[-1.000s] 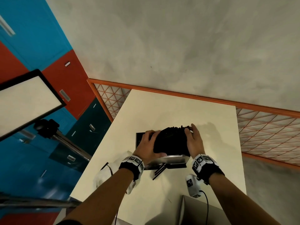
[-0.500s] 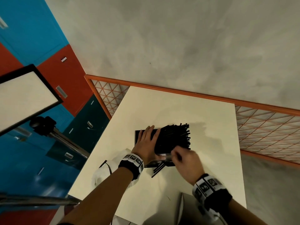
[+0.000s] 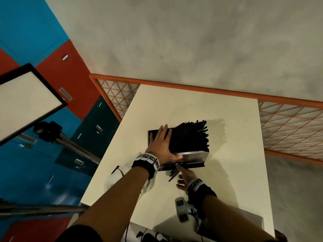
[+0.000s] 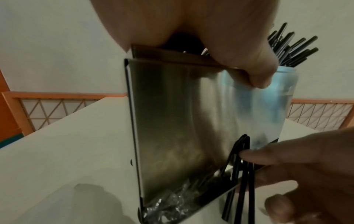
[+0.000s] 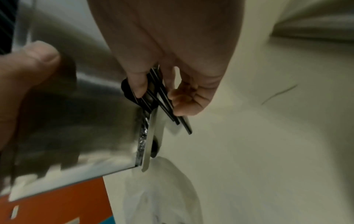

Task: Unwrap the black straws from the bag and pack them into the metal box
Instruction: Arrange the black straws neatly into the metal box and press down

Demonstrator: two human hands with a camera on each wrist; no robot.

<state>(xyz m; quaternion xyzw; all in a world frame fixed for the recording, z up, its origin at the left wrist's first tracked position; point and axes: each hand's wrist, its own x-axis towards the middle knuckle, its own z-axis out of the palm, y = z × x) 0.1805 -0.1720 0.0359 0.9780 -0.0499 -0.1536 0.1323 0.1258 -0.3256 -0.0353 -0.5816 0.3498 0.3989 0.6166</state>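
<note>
Left hand [image 3: 161, 145]: head view shows it flat on top of the metal box [image 3: 190, 157], fingers straight, thumb on the near wall; the packed straws [image 3: 190, 137] fan out of the box on the table [image 3: 192, 105].
Right hand [image 3: 185, 177]: head view shows it reaching to the loose straws [image 3: 173, 173] lying at the box's near base; its grip is hidden here.
Left wrist view: thumb [image 4: 254, 66] presses over the box rim; crumpled clear wrap [image 4: 168, 203] lies at the box's foot, unseen from above.
Right wrist view: fingers [image 5: 138, 81] curl round and pinch several loose straws against the box's corner; a white bag [image 5: 162, 194] lies beyond.
</note>
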